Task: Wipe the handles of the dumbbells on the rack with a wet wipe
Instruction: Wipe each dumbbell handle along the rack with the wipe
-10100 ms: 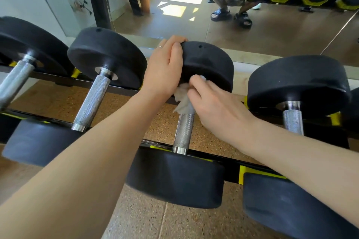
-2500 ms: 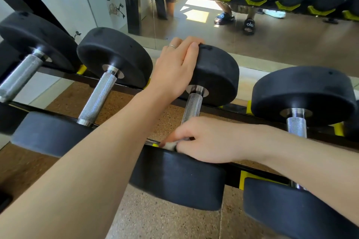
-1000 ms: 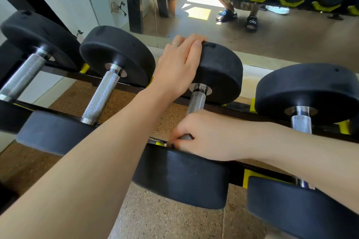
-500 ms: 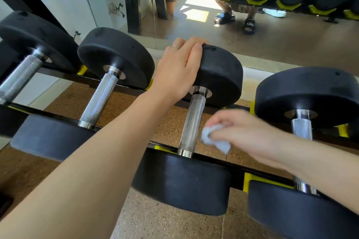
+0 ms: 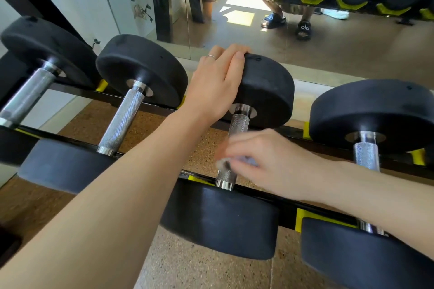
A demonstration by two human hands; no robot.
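Note:
Several black dumbbells with knurled steel handles lie across a black and yellow rack (image 5: 291, 204). My left hand (image 5: 216, 87) rests on the far head (image 5: 267, 91) of the middle dumbbell, fingers laid over its top edge. My right hand (image 5: 263, 162) is blurred with motion and pinches a crumpled white wet wipe (image 5: 234, 162) against the lower part of that dumbbell's handle (image 5: 237, 129). The near head (image 5: 220, 220) sits below my right hand.
Another dumbbell handle (image 5: 122, 119) lies to the left and one (image 5: 365, 155) to the right. A wall mirror (image 5: 328, 37) behind the rack reflects more dumbbells and a person's sandalled feet. Speckled brown floor (image 5: 199, 270) shows under the rack.
My right hand, which had lifted off to the right with the wipe half a second ago, is back on the middle handle's lower part. My left hand has stayed on the far head.

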